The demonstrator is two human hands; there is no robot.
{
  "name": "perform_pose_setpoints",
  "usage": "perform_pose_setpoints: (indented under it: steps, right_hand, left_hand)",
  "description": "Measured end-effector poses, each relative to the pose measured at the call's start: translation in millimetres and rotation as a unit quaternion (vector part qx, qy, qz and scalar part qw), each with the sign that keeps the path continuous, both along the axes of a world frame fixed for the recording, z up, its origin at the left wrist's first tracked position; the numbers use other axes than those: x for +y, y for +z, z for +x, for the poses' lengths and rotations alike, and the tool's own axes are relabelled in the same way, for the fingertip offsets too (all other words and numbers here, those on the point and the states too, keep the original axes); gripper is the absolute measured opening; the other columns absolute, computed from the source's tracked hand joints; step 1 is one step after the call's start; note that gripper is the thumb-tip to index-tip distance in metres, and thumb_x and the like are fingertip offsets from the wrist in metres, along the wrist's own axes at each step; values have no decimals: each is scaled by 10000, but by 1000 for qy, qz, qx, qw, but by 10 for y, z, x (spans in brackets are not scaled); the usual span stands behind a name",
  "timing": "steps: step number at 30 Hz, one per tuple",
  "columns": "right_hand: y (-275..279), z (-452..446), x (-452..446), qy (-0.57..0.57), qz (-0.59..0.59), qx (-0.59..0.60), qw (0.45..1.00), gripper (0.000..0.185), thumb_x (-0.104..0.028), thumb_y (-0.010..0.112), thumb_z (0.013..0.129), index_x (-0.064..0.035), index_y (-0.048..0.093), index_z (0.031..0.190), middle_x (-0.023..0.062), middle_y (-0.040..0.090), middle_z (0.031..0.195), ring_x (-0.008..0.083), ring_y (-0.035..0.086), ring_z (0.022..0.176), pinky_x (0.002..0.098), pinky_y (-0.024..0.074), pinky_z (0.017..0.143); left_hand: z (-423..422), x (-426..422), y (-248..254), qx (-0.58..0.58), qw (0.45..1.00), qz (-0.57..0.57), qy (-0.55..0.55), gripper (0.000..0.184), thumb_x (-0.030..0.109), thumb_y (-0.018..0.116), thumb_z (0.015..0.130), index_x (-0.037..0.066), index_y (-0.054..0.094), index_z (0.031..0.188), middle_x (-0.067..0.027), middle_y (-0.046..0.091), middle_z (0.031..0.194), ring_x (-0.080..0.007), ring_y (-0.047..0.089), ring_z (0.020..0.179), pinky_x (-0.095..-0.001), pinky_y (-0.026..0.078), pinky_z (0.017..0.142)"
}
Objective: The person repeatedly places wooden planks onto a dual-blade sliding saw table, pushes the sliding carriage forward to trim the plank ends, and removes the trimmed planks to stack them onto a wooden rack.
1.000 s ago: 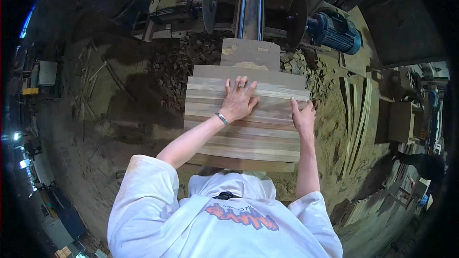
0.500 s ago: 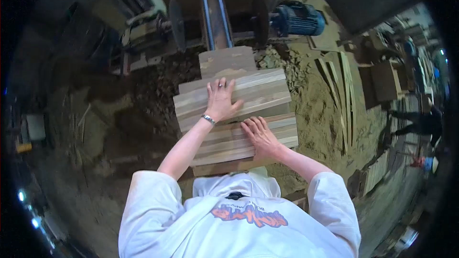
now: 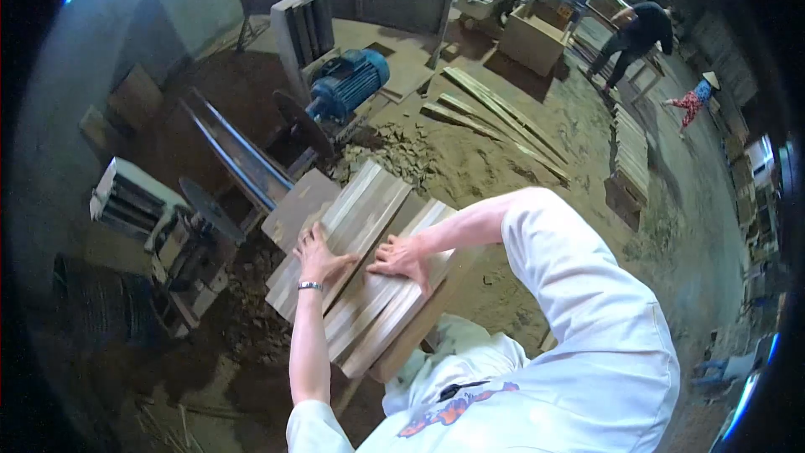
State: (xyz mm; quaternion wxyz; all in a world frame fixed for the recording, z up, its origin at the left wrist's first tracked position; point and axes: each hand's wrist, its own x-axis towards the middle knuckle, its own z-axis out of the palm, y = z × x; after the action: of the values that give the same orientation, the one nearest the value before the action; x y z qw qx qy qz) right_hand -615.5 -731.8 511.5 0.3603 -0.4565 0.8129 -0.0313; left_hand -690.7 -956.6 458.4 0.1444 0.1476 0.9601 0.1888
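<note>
Several light wooden strips (image 3: 356, 210) lie side by side on a board in front of me, with a dark gap between the far group and the near group. My left hand (image 3: 317, 258) rests on the far group, its fingers spread across the strips near their left part. Just right of it, my right hand (image 3: 402, 262) lies on the near strips (image 3: 373, 306) beside the gap, fingers apart and bent. The near strips sit slightly fanned. Beyond my left hand is a flat brown board (image 3: 300, 205) at the end of two metal rails (image 3: 243, 151).
Two round saw blades stand either side of the rails, one by a blue motor (image 3: 348, 84). Offcuts lie around them. Long strips (image 3: 495, 117) lie on the sandy floor at the right. Two people (image 3: 641, 38) are farther off, near a wooden box (image 3: 532, 38).
The view has swung right and tilted. My right hand has moved from the strips' right end to beside the gap, which has opened between the two groups. My left hand remains on the strips.
</note>
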Motion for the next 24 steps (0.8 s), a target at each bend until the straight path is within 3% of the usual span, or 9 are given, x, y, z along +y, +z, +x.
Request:
perform_pose_setpoints:
  steps: [5, 8, 10, 14, 15, 16, 17, 22, 24]
  right_hand:
    - [471, 429, 32, -192, 59, -182, 963, 1207, -553, 803, 481, -36, 326, 1461, 280, 429, 1337, 416, 401, 1283, 540, 347, 1030]
    - [411, 1043, 368, -335, -14, -392, 857, 1166, -540, 782, 506, -18, 339, 1450, 287, 413, 1361, 424, 390, 1298, 491, 353, 1052]
    - [481, 1649, 630, -394, -107, -450, 794, 1173, -491, 784, 539, 5, 283, 1476, 311, 380, 1368, 431, 385, 1296, 472, 348, 1055]
    - [993, 3198, 1131, -552, -192, -391, 711, 1208, -446, 818, 524, -3, 246, 1492, 299, 354, 1384, 418, 352, 1315, 465, 329, 1062]
    - [1090, 3622, 1194, -595, -224, -378, 673, 1215, -442, 820, 521, -5, 241, 1494, 297, 356, 1382, 418, 350, 1316, 466, 327, 1063]
    - [953, 3695, 1063, -628, -260, -353, 643, 1221, -439, 823, 517, -6, 235, 1496, 294, 358, 1381, 418, 348, 1316, 468, 325, 1064]
    - [945, 4172, 1102, -660, -284, -321, 616, 1228, -469, 818, 530, -4, 222, 1498, 282, 375, 1376, 410, 370, 1301, 466, 318, 1070]
    - [374, 5763, 761, -765, -488, -190, 375, 1276, -587, 793, 545, 38, 211, 1493, 249, 338, 1457, 343, 359, 1346, 427, 290, 1107]
    - [487, 6186, 698, -809, -496, -148, 279, 1284, -598, 779, 554, 35, 185, 1500, 244, 323, 1469, 338, 343, 1355, 419, 285, 1113]
  left_hand:
    - [-4, 36, 174, -28, 998, -42, -48, 1385, 608, 887, 438, 73, 172, 1497, -270, 255, 1518, -423, 210, 1424, -647, 172, 1123]
    - [142, 94, 318, 2, 987, -122, -106, 1476, 603, 895, 402, 60, 105, 1525, -279, 244, 1527, -426, 192, 1430, -648, 167, 1123]
    - [88, 53, 94, 3, 978, -159, -134, 1480, 610, 889, 410, 60, 100, 1535, -243, 216, 1557, -430, 206, 1427, -552, 206, 1159]
    - [247, 41, -30, 73, 973, -86, -201, 1056, 477, 811, 529, 15, 439, 1403, -273, 362, 1478, -400, 265, 1413, -460, 220, 1177]
    - [373, 142, 306, 33, 977, -59, -202, 994, 438, 778, 535, 9, 473, 1377, -277, 358, 1478, -389, 285, 1403, -451, 214, 1180]
    - [-99, -114, -121, 95, 970, -52, -216, 983, 431, 773, 515, -7, 491, 1349, -270, 411, 1431, -374, 349, 1356, -441, 271, 1155]
    - [-192, -256, -449, 84, 969, 113, -205, 831, 421, 735, 617, 8, 524, 1307, -219, 498, 1322, -342, 459, 1252, -439, 409, 1051]
    - [678, 789, 149, -5, 964, 190, -187, 654, 405, 689, 683, 41, 529, 1203, -165, 514, 1201, -302, 484, 1149, -420, 428, 982]
    - [1035, 1231, 360, -72, 959, 208, -181, 585, 398, 671, 710, 54, 531, 1161, -144, 521, 1153, -286, 494, 1108, -413, 435, 955]
